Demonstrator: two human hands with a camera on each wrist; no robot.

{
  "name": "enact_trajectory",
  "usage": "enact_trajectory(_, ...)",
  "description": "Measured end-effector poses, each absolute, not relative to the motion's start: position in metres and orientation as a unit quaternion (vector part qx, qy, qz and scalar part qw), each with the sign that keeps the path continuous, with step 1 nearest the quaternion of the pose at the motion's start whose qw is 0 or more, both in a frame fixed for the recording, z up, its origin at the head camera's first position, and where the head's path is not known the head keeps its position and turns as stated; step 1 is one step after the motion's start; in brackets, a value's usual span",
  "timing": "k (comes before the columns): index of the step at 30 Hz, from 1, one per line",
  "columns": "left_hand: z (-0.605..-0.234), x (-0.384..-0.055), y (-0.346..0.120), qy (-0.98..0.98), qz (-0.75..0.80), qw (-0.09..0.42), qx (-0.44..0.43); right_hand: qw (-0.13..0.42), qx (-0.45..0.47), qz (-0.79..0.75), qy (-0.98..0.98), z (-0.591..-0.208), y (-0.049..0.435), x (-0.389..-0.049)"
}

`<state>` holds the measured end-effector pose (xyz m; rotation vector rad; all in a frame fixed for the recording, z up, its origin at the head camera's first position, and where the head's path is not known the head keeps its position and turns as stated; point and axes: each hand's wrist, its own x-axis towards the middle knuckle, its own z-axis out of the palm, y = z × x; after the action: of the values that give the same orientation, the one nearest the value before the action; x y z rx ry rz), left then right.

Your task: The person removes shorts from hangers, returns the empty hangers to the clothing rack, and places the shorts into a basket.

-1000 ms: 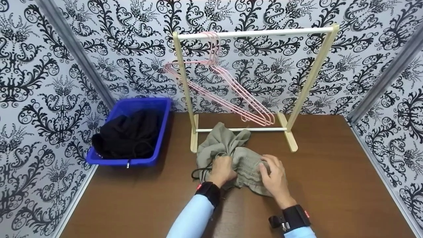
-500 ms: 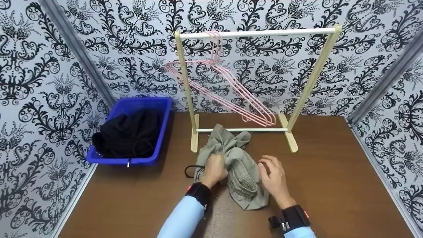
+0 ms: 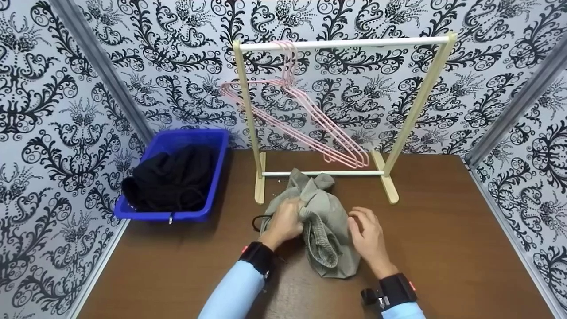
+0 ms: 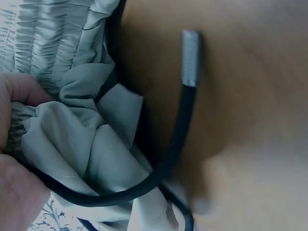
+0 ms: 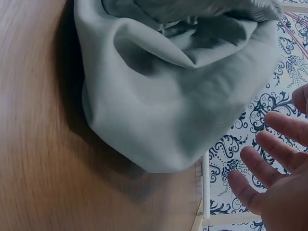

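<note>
Grey-green drawstring pants (image 3: 339, 217) lie bunched on the table, their gathered elastic waistband (image 3: 325, 248) folded open toward the near side. My left hand (image 3: 285, 219) grips the bunched cloth at its left; the left wrist view has the thumb pressed on the gathered fabric. A black drawstring (image 4: 166, 163) with a metal tip hangs loose past that hand. My right hand (image 3: 367, 235) stands close to the right side of the pants. In the right wrist view its fingers (image 5: 264, 166) are spread, apart from the cloth, with nothing held.
A wooden rack (image 3: 414, 110) with a white top bar stands behind the pants, its lower bar partly behind the cloth. Several pink hangers (image 3: 319, 119) hang at its left. A blue bin (image 3: 217, 177) with black clothing (image 3: 172, 177) sits at the left. Patterned walls enclose the table (image 3: 447, 248).
My left hand has moved left, pulling the cloth. The waistband side has swung from the right toward the near edge and away from my right hand, which has hardly moved.
</note>
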<state>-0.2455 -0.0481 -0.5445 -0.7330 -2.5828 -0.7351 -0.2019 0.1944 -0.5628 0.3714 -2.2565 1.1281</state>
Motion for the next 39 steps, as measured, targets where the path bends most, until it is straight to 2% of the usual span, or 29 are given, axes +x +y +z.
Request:
enact_trajectory(6, -0.53, -0.244, -0.053, -0.908, -0.241, 0.181, -0.29, 0.296, 0.14, 0.422, -0.846, -0.561, 0.197, -0.202)
enact_trajectory(12, -0.52, -0.246, -0.057, -0.891, -0.243, 0.221, -0.314, 0.287, 0.146, 0.417, -0.85, -0.558, 0.198, -0.202)
enact_trajectory(21, -0.503, -0.246, -0.069, -0.883, -0.259, 0.222, -0.323, 0.263, 0.143, 0.422, -0.856, -0.556, 0.196, -0.199)
enact_trajectory(39, -0.47, -0.248, -0.101, -0.853, -0.269, 0.285, -0.345, 0.254, 0.149, 0.433, -0.852, -0.553, 0.196, -0.199)
